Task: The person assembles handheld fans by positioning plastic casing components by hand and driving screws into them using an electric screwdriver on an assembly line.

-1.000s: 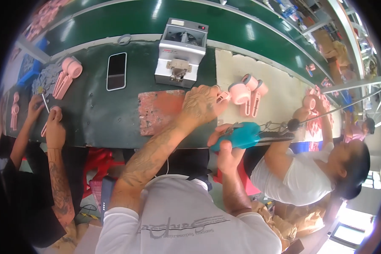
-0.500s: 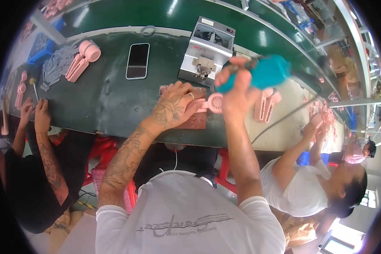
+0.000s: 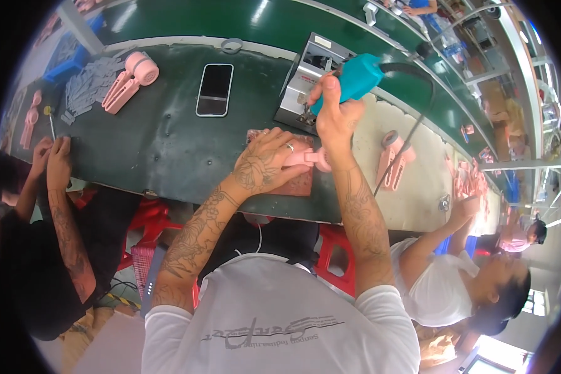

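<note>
My left hand (image 3: 265, 161) is closed around a pink handheld fan (image 3: 300, 157), pressing it onto a reddish pad (image 3: 293, 187) on the bench. The fan's round head points right and is partly hidden behind my right wrist. My right hand (image 3: 340, 118) grips a teal electric screwdriver (image 3: 360, 76), its corded end up and to the right. The screwdriver's lower end is at the front of a grey screw feeder machine (image 3: 293, 93); my fingers hide the bit, so I cannot tell whether it touches.
A phone (image 3: 215, 90) lies left of the feeder. Pink fans (image 3: 131, 81) and grey strips (image 3: 90, 87) lie farther left, another pink fan pair (image 3: 396, 159) to the right. The screwdriver's cable (image 3: 411, 131) crosses the right side. Co-workers' hands (image 3: 53, 159) work at both ends.
My right hand has brought the screwdriver left to the feeder's front and tilted it more upright. My left hand stays on the fan. The view has shifted slightly.
</note>
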A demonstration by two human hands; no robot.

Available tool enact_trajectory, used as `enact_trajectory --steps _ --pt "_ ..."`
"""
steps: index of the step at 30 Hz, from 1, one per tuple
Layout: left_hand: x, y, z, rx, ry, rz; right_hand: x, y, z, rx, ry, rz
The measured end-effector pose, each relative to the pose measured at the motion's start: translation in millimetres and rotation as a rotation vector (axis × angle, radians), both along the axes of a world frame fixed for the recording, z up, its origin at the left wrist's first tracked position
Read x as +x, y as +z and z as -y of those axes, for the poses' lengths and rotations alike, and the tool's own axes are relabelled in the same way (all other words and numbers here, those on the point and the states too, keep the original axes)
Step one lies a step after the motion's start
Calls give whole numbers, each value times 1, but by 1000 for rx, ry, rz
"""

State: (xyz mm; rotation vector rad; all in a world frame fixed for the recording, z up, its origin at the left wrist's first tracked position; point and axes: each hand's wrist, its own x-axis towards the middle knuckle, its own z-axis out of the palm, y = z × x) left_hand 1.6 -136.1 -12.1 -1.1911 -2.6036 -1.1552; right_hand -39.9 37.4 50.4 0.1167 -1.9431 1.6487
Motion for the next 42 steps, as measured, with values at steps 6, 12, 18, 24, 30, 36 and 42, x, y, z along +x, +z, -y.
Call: enact_trajectory --steps 6,12,18,24,30,36,42 --pt "-2 -2 0 34 20 -25 27 7 1 -127 -31 17" --pt "-1 7 1 62 4 13 2 16 0 -111 -21 -84" --pt "1 -1 -4 27 25 -18 -3 -6 -4 9 33 -127" --pt "0 0 4 -24 24 65 15 4 3 -18 41 -14" --pt "0 9 1 -33 19 36 58 10 -8 -108 16 76" --pt "0 5 1 -18 15 48 60 5 -3 -120 16 84" --pt "0 8 0 -18 16 43 60 -1 -5 -154 50 133"
